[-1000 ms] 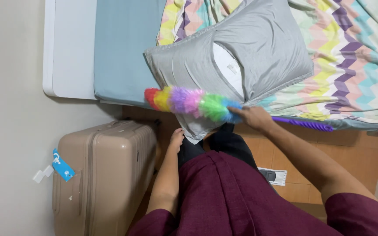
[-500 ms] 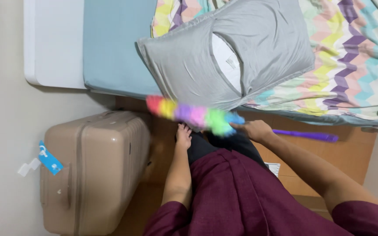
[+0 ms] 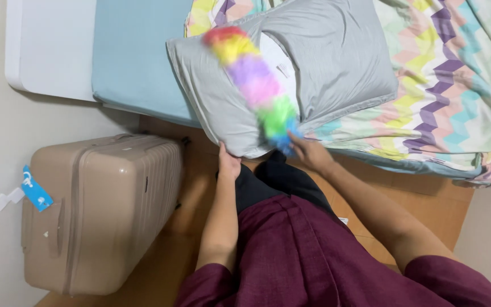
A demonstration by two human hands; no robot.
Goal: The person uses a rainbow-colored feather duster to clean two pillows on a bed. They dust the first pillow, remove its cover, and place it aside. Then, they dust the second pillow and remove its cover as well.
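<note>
Right hand (image 3: 308, 152) gripping rainbow duster (image 3: 251, 85) — left hand (image 3: 228, 165) at pillow (image 3: 336, 62) edge

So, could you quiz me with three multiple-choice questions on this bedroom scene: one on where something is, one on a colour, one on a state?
1. Where does the suitcase lie?
A. On the floor beside the bed
B. On top of the pillow
C. On the blanket

2. What colour is the pillow?
A. Red
B. Grey
C. Black

3. What is the right hand doing?
A. Resting flat on the floor
B. Hanging free, holding nothing
C. Gripping the rainbow duster

Answers:
1 A: the beige case lies on the wooden floor next to the mattress edge.
2 B: its cover is plain grey, with a white inner showing at an opening.
3 C: the fingers are closed on the duster's blue end, with the fluffy head lying across the pillow; the left hand holds the pillow's lower edge.
</note>
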